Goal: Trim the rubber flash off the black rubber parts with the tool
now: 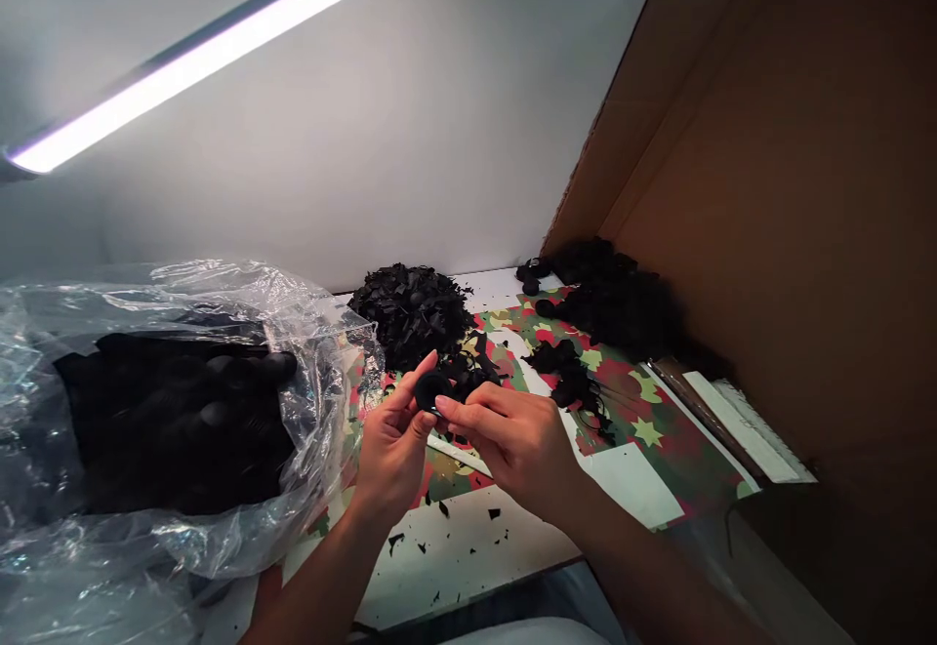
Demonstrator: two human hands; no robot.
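Note:
Between my two hands is a small round black cup-shaped part (433, 392), held above the table with its hollow side towards me. My left hand (391, 445) grips it from the left, thumb below and fingers along its edge. The thumb and forefinger of my right hand (516, 440) are pressed together at its right lower rim. Whether my right fingers also pinch a scrap there is too small to tell. Just behind the part lie loose black trimmings (472, 367) on the patterned sheet.
On the left, a clear plastic bag (322, 411) holds many black parts (212, 421). A heap of black scraps (410, 313) stands by the wall. More black pieces (622, 299) lie at the back right, beside a tall cardboard panel (791, 235). Small scraps dot the white table edge (468, 567).

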